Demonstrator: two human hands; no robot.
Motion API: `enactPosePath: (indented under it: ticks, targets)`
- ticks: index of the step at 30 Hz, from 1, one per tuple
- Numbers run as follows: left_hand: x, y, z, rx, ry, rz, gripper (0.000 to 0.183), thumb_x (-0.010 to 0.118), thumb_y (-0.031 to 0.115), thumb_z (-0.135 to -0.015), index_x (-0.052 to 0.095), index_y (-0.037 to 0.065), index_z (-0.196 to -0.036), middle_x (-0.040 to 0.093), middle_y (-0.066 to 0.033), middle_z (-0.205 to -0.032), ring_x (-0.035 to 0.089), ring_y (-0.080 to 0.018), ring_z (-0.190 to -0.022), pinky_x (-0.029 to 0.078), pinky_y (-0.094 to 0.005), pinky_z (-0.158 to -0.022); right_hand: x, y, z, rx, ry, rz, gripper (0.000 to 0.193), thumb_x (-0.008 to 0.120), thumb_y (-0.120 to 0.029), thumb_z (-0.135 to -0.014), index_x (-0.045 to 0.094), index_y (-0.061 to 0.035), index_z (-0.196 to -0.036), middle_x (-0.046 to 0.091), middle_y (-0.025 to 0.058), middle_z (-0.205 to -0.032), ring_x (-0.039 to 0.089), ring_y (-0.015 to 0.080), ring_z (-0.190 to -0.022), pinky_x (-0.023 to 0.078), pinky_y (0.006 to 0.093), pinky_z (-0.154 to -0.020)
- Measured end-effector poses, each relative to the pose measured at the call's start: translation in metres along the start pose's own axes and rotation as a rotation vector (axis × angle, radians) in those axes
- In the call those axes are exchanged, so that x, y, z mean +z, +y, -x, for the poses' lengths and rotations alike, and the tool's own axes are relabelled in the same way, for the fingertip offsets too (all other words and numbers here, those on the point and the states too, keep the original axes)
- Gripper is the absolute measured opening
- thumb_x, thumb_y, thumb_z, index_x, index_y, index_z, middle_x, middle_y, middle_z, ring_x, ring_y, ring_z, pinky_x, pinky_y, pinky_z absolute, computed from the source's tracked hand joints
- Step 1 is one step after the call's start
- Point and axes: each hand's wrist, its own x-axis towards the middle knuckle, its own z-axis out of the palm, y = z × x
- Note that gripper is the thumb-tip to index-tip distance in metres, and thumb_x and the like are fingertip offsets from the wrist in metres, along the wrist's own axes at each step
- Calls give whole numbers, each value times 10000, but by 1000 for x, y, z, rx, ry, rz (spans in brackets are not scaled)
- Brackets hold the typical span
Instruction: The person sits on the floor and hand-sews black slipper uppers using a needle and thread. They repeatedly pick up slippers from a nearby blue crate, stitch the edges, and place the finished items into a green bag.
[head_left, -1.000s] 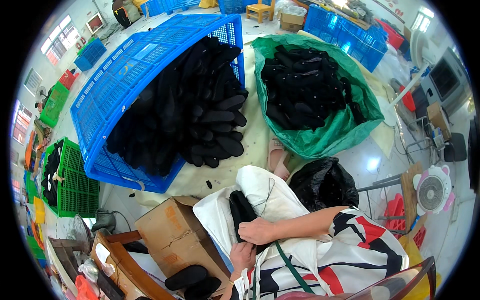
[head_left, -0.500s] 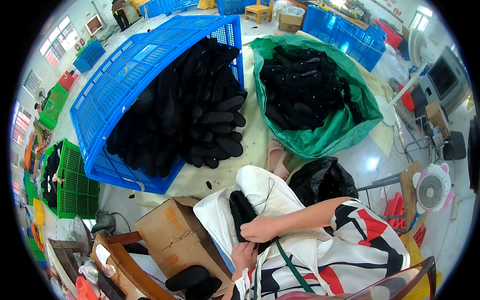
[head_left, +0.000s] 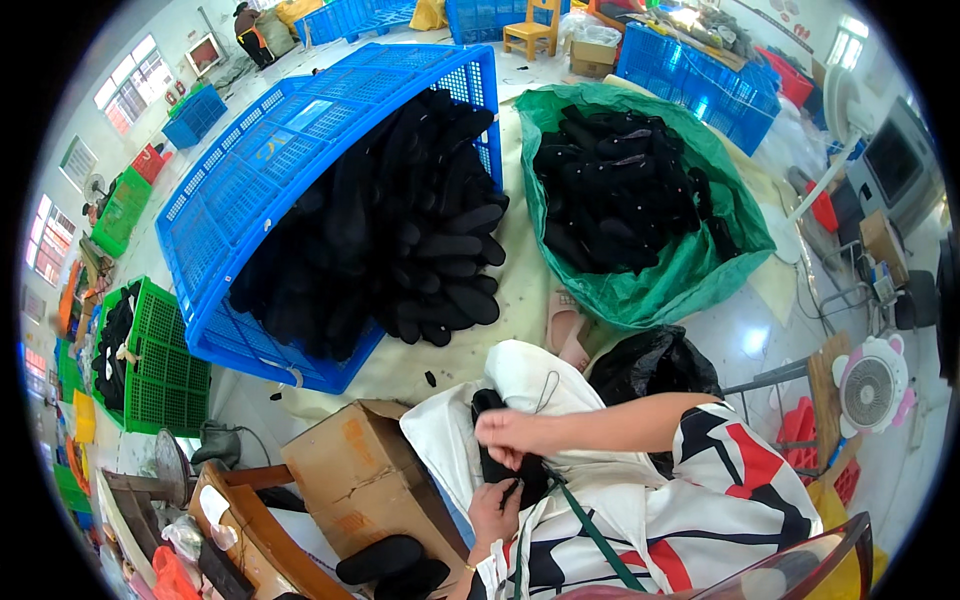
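A black cloth shoe (head_left: pixel 484 402) lies lengthwise across the white apron (head_left: pixel 525 362) on my lap. At its near end my left hand (head_left: pixel 492 512) grips the black fabric, with thumb and fingers pressed together. My right hand (head_left: pixel 512 434) is closed just above the middle of the shoe and covers part of it. Whatever its fingers pinch is too small or hidden to make out. A thin dark loop of cord (head_left: pixel 550 385) rests on the apron beyond my right hand, and a green strap (head_left: pixel 600 535) runs down over the apron.
Ahead on the left, a tilted blue crate (head_left: pixel 230 200) spills black shoe pieces (head_left: pixel 440 245). A green sack (head_left: pixel 670 300) of black pieces stands ahead right, near a black plastic bag (head_left: pixel 655 365). Left of my lap is a cardboard box (head_left: pixel 350 460), with black soles (head_left: pixel 380 557) beside it.
My right hand has lifted off the shoe and turned slightly, its fingers still closed. My left hand stays at the near end. The whole view has shifted a little.
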Motion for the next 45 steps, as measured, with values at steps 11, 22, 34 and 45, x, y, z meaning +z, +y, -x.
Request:
enactPosePath:
  ticks: [11,22,34,45]
  targets:
    - [-9,5,-8,-19,-60,32,120,748,112,-799,728,45,-897,615,-121,-720,609,-292,-672,478,-364,-602,-85,-263,66,-1370,673,-112,85,495,-128,-1026,481,-87,-953,495,-3,-745,505,99,-643,518,423,-932]
    - [-11,6,-13,-10,-121,-28,125,732,121,-806,729,50,-909,619,-130,-730,615,-303,-672,475,-374,-585,-179,-327,174,-1492,1625,1131,134,563,-169,-999,544,-41,-1031,595,135,-815,585,221,-712,496,325,-684]
    - [-14,14,-19,-194,-233,-92,276,695,324,-869,738,55,-914,665,-148,-800,640,-333,-751,495,-408,-644,-135,-65,47,-571,478,1435,253,508,-103,-904,635,-52,-1116,620,181,-1020,598,367,-984,488,442,-875]
    - [-7,9,-17,-44,-146,-107,168,724,230,-824,731,70,-874,624,-150,-735,615,-346,-720,471,-433,-624,-56,55,11,-881,-155,1544,153,641,-195,-815,542,-79,-811,548,95,-819,575,293,-797,500,407,-642]
